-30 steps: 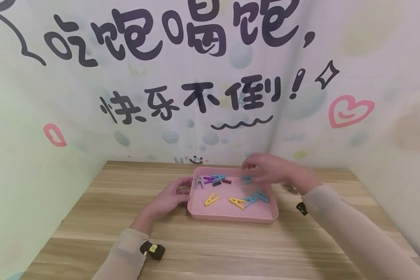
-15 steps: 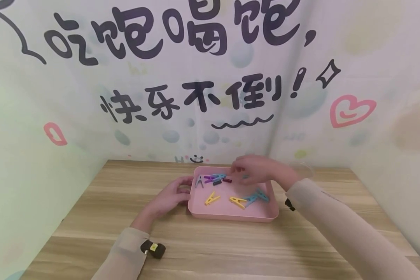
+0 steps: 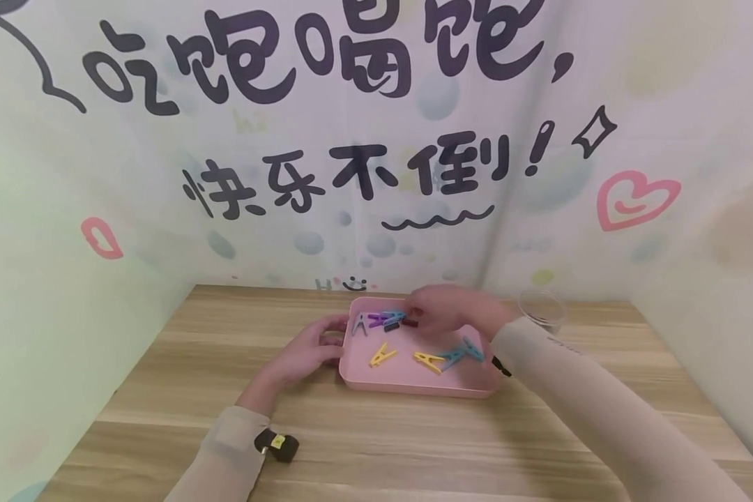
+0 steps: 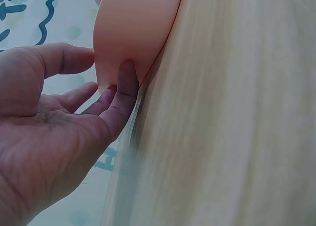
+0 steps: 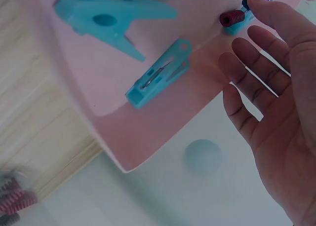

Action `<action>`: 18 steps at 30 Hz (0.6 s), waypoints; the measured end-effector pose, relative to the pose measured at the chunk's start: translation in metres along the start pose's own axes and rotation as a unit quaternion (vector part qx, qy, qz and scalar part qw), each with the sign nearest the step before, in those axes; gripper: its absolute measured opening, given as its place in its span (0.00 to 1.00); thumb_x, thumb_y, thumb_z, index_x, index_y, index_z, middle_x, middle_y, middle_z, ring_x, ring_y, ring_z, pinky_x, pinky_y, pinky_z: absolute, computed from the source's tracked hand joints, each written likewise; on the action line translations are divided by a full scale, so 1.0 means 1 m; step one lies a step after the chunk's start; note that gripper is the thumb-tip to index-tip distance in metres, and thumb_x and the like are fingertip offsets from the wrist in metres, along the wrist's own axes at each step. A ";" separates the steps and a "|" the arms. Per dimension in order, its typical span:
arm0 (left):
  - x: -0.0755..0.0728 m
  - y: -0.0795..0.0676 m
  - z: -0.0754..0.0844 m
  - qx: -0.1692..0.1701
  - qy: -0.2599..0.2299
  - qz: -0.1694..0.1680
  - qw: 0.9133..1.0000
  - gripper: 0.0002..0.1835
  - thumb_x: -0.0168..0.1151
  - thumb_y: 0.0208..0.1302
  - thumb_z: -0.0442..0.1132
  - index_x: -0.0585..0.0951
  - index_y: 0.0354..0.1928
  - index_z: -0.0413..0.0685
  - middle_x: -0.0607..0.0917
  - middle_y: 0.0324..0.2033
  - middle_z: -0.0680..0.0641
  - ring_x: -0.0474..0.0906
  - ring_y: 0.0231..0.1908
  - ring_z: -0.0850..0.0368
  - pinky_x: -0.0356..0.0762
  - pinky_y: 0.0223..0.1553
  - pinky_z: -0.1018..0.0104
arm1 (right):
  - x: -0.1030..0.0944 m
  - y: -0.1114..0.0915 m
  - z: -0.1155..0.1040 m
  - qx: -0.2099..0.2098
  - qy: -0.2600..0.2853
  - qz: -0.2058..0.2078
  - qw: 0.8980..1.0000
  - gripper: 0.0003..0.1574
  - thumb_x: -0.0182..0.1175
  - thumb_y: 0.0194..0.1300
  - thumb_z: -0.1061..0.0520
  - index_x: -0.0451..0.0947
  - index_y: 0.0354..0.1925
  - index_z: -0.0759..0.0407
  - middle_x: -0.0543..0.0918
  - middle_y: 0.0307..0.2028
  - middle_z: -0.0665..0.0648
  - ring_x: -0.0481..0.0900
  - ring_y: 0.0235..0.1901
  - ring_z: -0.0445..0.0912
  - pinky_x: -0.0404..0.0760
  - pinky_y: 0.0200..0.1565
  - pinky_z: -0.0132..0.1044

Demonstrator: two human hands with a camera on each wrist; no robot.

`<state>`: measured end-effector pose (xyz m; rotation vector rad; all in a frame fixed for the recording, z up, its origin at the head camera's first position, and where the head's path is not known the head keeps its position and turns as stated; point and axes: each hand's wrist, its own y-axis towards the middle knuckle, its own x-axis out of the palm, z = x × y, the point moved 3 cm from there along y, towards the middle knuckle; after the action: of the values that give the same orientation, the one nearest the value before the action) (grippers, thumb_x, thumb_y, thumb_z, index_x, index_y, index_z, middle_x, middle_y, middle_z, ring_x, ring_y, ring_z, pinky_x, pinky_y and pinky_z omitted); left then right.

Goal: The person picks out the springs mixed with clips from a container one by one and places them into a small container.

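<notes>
Left hand (image 3: 304,348): relaxed fingertips against a pink rectangular tray (image 3: 401,382)
Right hand (image 3: 448,307): loose-fingered beside a dark-red coiled spring (image 5: 232,18)
Inside: V-shaped yellow plastic clips (image 3: 422,358)

On the cloth (image 3: 351,127) facing you, large dark characters (image 3: 376,43) read "吃饱喝饱,", with "快乐不倒!" beneath, above a wavy line (image 3: 438,219). You can also make out a pale "H" (image 3: 323,284) beside a smiley (image 3: 354,284), low on it. The yellow sticker (image 3: 279,441) at your left sleeve (image 3: 231,436) is too small to read.
</notes>
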<state>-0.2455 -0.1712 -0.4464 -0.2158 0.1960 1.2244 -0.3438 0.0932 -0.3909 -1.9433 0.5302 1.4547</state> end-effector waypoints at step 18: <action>0.000 -0.002 0.002 -0.003 -0.006 0.003 1.000 0.35 0.59 0.74 0.27 0.63 0.80 0.39 0.71 0.72 0.36 0.79 0.63 0.41 0.84 0.60 0.52 | 0.008 0.010 -0.011 0.010 -0.059 -0.004 0.998 0.04 0.68 0.75 0.51 0.84 0.47 0.45 0.82 0.36 0.46 0.79 0.39 0.44 0.78 0.45 0.37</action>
<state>-0.2439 -0.1714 -0.4448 -0.2132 0.1835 1.2318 -0.3403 0.0790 -0.3991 -1.8288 0.4801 1.5420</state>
